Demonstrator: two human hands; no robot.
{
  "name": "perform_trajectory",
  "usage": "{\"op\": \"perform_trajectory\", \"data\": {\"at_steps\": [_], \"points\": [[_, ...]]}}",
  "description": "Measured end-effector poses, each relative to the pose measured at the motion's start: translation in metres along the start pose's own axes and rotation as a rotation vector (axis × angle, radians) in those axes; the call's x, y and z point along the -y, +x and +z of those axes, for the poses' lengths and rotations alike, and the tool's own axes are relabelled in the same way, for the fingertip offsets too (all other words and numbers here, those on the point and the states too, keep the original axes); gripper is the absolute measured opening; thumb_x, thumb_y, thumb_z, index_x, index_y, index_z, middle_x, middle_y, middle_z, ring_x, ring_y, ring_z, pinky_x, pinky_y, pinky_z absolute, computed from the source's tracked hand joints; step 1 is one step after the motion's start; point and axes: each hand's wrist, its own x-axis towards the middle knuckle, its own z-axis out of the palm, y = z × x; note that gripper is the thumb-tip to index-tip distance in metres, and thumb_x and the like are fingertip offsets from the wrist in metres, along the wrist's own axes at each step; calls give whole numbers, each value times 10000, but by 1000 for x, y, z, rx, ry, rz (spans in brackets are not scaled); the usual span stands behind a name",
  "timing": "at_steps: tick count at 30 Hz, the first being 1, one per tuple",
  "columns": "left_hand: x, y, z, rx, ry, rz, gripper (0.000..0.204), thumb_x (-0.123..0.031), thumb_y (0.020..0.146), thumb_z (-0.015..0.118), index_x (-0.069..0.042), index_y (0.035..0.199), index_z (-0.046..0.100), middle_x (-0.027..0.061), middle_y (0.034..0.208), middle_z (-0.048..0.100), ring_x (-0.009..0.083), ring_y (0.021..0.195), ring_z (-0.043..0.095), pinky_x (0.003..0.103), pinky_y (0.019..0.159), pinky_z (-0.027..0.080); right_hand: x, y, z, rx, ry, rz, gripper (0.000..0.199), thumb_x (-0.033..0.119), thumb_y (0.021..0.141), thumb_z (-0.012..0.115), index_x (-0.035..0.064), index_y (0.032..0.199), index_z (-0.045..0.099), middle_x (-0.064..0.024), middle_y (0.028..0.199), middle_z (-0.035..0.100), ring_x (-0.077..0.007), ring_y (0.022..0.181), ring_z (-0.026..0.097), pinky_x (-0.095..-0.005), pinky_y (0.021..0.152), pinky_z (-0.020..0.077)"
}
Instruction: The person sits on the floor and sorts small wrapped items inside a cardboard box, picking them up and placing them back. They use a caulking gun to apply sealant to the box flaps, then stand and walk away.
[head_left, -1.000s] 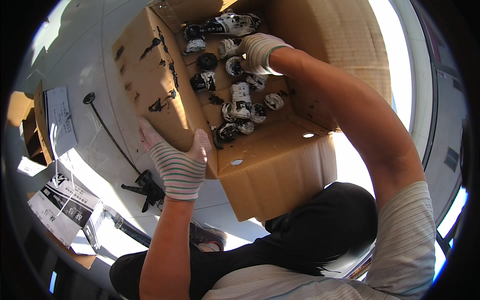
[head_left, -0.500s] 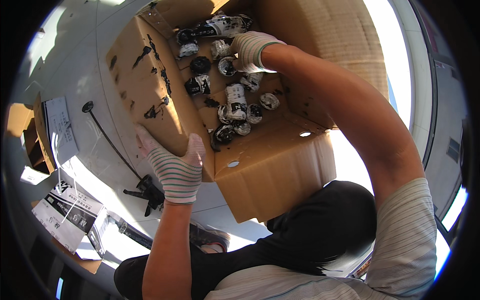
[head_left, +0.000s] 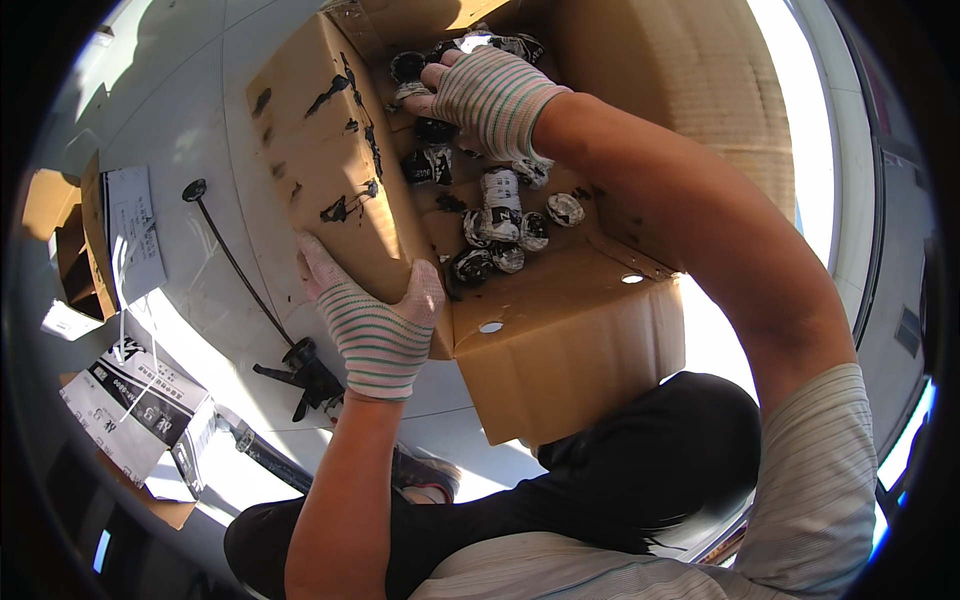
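Cardboard box (head_left: 570,345) holds the smeared black-and-white pieces (head_left: 501,192), what's done unclear, plenty apparently remaining; your left grip (head_left: 375,325) lies splayed on its side, your right grip (head_left: 495,98) over the far ones, can't tell if holding.

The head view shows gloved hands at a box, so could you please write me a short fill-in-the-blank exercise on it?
1. The left hand wears a glove with a ____ pattern.
2. The right hand partly hides some black-and-white pieces inside a large box made of ____.
3. The thin dark rod is outside the large box, on the ____ side of the picture.

Missing words: striped; cardboard; left.
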Motion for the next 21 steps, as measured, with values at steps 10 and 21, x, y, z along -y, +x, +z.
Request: {"op": "perform_trajectory", "data": {"at_steps": [10,21], "points": [[-3,3,-4,-3,31,1,1161,-194,688,832,123,1558,132,336,1452,313,427,1289,431,506,1126,390,14,30,-2,157,-126,-6,542,154,856,749,231,1379,632,-91,1334,598,-284,1280,572,-417,1009,534],[-3,3,-5,14,0,-34,1174,-215,700,826,125,1567,111,343,1463,305,446,1314,410,518,1151,361,16,35,-1,173,-154,-41,414,158,889,710,208,1299,681,-80,1283,608,-273,1222,597,-406,982,540]]}}
